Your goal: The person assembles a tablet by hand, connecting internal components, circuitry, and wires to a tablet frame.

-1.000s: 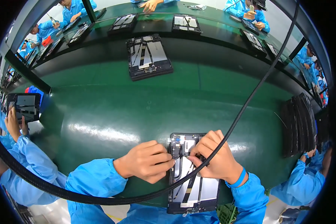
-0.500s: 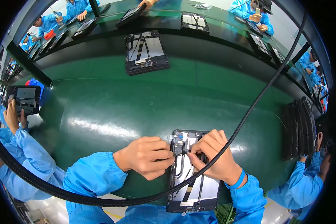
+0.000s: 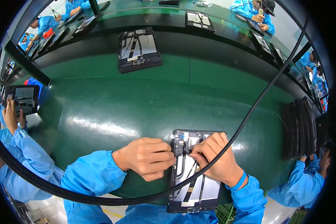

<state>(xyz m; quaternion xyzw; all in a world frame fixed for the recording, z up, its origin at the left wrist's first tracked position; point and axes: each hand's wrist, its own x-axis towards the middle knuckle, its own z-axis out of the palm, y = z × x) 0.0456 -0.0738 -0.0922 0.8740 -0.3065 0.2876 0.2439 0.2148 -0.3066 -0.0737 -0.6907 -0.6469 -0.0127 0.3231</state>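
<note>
An opened tablet (image 3: 210,189) lies at the near edge of the green table, its white panels, black flat cables and small circuit board exposed. My left hand (image 3: 146,158) rests against its upper left edge, fingers curled and closed; whatever they grip is hidden. Over the tablet's upper half, my right hand (image 3: 217,158) has thumb and forefinger pinched beside the black cable strip (image 3: 184,149) next to the board. Anything between those fingertips is too small to make out. A blue band (image 3: 239,180) circles my right wrist.
A thick black cable (image 3: 246,118) arcs across the view. A stack of opened tablets (image 3: 139,50) stands at the far side, below a dark line bearing more tablets (image 3: 199,21). Black slabs (image 3: 298,128) are stacked at right. At left, a co-worker holds a tablet (image 3: 21,100).
My right fingertips have shifted slightly away from the board; my left hand has barely moved. At the far line, the hand holding a tablet has gone from view.
</note>
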